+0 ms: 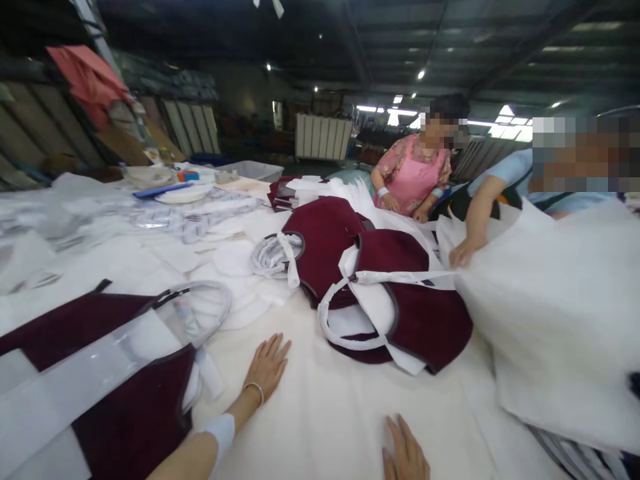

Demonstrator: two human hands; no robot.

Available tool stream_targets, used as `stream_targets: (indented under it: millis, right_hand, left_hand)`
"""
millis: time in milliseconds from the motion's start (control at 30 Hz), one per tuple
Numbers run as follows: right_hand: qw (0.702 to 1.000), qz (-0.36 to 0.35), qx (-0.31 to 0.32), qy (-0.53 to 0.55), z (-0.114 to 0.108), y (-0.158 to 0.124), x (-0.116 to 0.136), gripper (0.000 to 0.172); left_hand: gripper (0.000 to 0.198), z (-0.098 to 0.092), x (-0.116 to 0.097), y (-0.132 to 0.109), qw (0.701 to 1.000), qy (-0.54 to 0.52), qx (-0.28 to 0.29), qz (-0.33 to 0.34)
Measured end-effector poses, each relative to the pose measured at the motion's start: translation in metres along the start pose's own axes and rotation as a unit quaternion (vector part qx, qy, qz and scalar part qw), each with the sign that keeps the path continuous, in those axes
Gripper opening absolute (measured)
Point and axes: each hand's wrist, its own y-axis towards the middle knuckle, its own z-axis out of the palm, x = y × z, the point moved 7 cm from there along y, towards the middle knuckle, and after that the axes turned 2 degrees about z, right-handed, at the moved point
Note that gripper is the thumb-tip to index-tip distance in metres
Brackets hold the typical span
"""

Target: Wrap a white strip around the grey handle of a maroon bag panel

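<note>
Left hand (267,367), wearing a metal bangle (253,390), lies palm down on a white non-woven sheet (330,407), fingers apart and pointing away from the wearer, clamped on nothing. Right hand (406,453), cut off by the lower edge of the view, lies flat on the same sheet, fingers apart and gripping nothing. Just left of the left hand lies a maroon-and-white bag panel (100,373), long axis running from lower left to upper right, its strap loop (200,310) at the far end. Ahead of the hands lies a maroon bag (425,320), its white strap (400,275) stretched rightward. A co-worker's hand (463,253) touches a large white bag (550,313) at right. A person in a pink apron (415,180) stands beyond
</note>
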Motion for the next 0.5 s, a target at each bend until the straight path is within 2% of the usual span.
stream_targets:
  millis: [100, 233, 500]
  right_hand:
    - [0.996, -0.02, 0.036, 0.073, -0.001, 0.027, 0.021, 0.052]
    - [0.992, -0.022, 0.077, 0.098, -0.01, 0.055, 0.033, 0.05]
    - [0.994, -0.048, 0.009, 0.101, -0.027, 0.087, 0.047, 0.046]
  left_hand:
    - [0.049, -0.002, 0.0, -0.001, 1.0, 0.01, 0.003, 0.001]
    - [0.049, 0.0, 0.002, 0.0, 1.0, 0.009, -0.005, 0.001]
    - [0.049, 0.003, 0.002, 0.0, 1.0, -0.007, -0.011, 0.003]
